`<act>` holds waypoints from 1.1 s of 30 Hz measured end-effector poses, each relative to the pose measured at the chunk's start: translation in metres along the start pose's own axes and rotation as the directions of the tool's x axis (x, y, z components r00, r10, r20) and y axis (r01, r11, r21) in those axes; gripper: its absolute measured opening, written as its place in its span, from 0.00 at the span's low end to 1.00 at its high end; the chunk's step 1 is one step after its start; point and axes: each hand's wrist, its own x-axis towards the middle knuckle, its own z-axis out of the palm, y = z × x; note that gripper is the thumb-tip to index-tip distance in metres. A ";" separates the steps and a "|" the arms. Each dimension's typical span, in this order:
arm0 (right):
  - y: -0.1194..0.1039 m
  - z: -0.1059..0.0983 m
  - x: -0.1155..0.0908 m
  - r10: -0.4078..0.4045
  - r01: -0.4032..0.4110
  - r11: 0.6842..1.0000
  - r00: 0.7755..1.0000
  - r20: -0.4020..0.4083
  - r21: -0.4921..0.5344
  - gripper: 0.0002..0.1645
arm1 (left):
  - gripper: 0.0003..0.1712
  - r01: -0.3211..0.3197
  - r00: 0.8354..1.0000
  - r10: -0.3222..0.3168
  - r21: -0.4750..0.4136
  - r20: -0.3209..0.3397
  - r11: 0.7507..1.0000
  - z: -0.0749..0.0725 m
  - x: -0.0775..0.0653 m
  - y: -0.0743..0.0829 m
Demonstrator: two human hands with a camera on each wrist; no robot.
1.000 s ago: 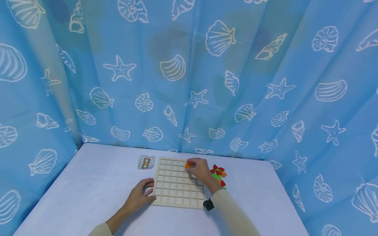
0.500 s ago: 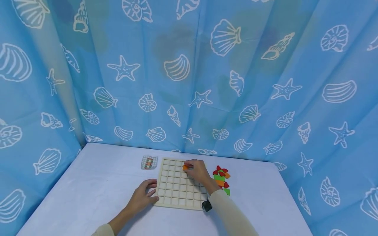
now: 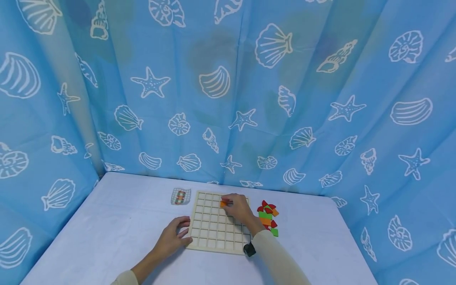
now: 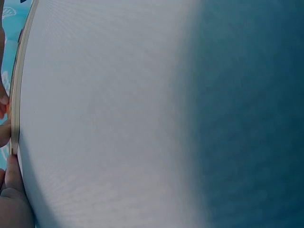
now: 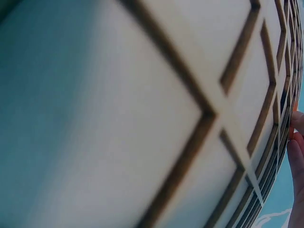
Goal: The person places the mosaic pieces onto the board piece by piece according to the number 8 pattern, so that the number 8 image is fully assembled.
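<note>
A pale wooden grid board (image 3: 213, 250) with rows of square cells lies on the white table. My right hand (image 3: 241, 208) pinches a small orange tile (image 3: 223, 204) between thumb and fingertips, low over cells in the board's far part. In the right wrist view, the fingertips (image 5: 295, 147) and a sliver of the orange tile (image 5: 291, 130) appear past the grid at the right edge. My left hand (image 3: 171, 238) rests against the board's left side, fingers relaxed. Its thumb touches the board's edge (image 4: 16, 95) in the left wrist view.
Right of the board lies a loose pile of red, green and orange tiles (image 3: 265, 215). A small card (image 3: 180, 196) with a coloured grid pattern sits beyond the board's left side. A blue shell-print curtain (image 3: 228, 99) hangs around the table (image 3: 114, 221).
The right hand has moved slightly left and nearer across the board with the orange tile. The whole head view has shifted a little. My left hand stays at the board's left edge.
</note>
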 end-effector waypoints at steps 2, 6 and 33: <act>0.000 0.000 0.001 -0.006 0.006 1.000 1.000 -0.013 -0.013 0.20 | 0.41 0.004 1.000 -0.004 -0.003 0.001 1.000 0.001 0.000 0.000; 0.000 0.000 0.001 -0.015 0.014 1.000 0.999 -0.031 -0.019 0.19 | 0.41 0.001 1.000 -0.001 -0.012 0.010 1.000 0.002 0.001 0.001; 0.024 -0.068 -0.032 0.224 -0.251 0.960 0.956 -0.189 -0.127 0.21 | 0.41 0.038 0.999 -0.037 0.043 -0.006 0.998 0.003 0.002 0.002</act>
